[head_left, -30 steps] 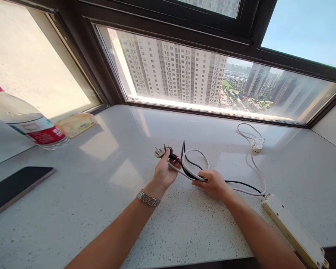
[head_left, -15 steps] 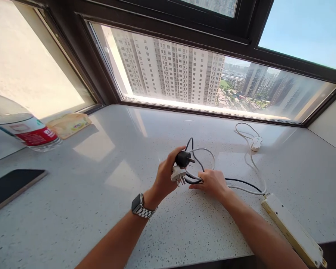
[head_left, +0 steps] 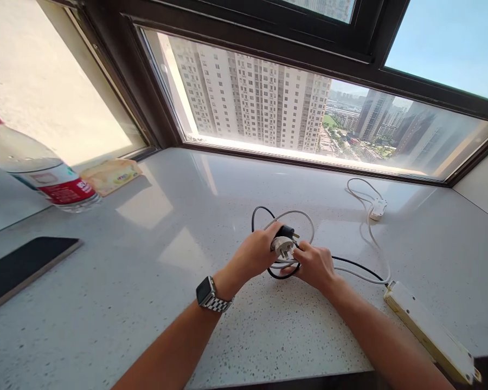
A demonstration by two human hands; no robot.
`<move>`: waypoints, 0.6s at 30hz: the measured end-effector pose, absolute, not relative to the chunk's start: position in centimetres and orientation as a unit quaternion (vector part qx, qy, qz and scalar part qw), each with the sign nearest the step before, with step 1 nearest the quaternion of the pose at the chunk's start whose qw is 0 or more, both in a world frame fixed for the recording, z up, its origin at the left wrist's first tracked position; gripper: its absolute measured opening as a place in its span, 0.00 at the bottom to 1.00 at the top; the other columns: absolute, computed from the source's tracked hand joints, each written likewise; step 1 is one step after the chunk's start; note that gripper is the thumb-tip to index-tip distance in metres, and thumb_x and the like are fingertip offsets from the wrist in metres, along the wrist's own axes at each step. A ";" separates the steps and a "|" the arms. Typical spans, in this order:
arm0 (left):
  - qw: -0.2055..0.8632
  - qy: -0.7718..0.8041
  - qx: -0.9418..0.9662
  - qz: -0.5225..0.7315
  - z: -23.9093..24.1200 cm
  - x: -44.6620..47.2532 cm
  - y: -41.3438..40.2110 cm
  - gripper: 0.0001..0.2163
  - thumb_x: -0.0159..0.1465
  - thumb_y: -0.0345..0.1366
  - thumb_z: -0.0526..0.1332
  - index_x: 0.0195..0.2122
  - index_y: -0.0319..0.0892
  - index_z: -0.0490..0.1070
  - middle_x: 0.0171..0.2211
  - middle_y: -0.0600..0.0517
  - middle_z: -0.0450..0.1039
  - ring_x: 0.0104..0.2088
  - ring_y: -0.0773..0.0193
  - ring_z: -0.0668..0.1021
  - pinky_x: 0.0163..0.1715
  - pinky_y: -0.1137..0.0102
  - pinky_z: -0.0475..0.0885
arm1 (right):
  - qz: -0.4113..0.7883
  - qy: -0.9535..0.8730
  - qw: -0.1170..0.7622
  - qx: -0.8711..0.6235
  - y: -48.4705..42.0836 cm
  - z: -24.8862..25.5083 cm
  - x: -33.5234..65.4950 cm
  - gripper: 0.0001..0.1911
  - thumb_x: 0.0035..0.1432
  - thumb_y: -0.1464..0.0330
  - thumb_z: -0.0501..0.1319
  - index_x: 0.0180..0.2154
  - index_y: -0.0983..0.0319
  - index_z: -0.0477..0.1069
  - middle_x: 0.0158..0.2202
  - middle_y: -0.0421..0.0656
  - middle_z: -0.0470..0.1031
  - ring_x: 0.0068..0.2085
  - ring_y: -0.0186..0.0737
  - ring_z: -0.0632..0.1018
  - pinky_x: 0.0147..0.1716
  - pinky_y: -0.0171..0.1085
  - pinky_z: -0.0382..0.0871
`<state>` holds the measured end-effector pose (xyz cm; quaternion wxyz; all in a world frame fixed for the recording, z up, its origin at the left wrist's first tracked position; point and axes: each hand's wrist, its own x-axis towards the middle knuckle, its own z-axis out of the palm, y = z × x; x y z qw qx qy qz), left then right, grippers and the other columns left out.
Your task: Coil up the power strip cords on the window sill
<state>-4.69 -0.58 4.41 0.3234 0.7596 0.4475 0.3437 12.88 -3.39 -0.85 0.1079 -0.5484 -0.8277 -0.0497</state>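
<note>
My left hand [head_left: 255, 252] grips a black plug [head_left: 285, 232] and a white three-pin plug [head_left: 282, 247] together over a white speckled counter [head_left: 146, 271]. Beside it, my right hand [head_left: 315, 265] pinches the black cord [head_left: 257, 212] and white cord [head_left: 301, 214] where they bunch below the plugs. Both cords form a loop behind my hands and run right to a cream power strip [head_left: 429, 330] at the counter's front edge. A watch with a metal band sits on my left wrist.
A white inline switch [head_left: 378, 208] lies on a white cord near the window. A clear bottle with a red label [head_left: 44, 176] and a yellow packet [head_left: 110, 174] stand at the left. A dark phone [head_left: 20, 267] lies at the left edge.
My left hand has carried the two plugs rightward and down to meet my right hand. The cords have curled from a loose bend into a closed loop behind my hands.
</note>
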 end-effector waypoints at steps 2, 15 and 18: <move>0.313 0.463 0.773 0.298 4.3 -4.7 -0.3 0.10 0.49 0.27 0.59 0.32 0.45 0.70 0.21 0.52 0.69 0.21 0.62 0.67 0.22 0.73 0.51 | -0.057 -0.832 0.112 -0.541 -3.5 -0.6 12.9 0.21 0.59 0.49 0.56 0.33 0.60 0.73 0.33 0.44 0.72 0.27 0.34 0.71 0.22 0.35 0.45; 0.356 0.424 0.815 0.170 3.1 -5.1 0.7 0.10 0.42 0.25 0.57 0.13 0.43 0.55 0.12 0.56 0.58 0.15 0.68 0.57 0.20 0.70 0.48 | -0.182 -0.866 0.218 -0.412 -3.6 0.9 15.3 0.10 0.61 0.69 0.56 0.29 0.58 0.73 0.34 0.41 0.74 0.33 0.36 0.69 0.31 0.37 0.51; 0.340 0.418 0.842 0.026 4.6 -3.9 0.7 0.09 0.44 0.26 0.58 0.16 0.43 0.56 0.15 0.56 0.60 0.16 0.67 0.59 0.19 0.71 0.51 | -0.231 -0.840 0.313 -0.378 -3.8 1.4 15.7 0.09 0.63 0.68 0.56 0.30 0.58 0.72 0.34 0.41 0.74 0.32 0.35 0.69 0.33 0.37 0.54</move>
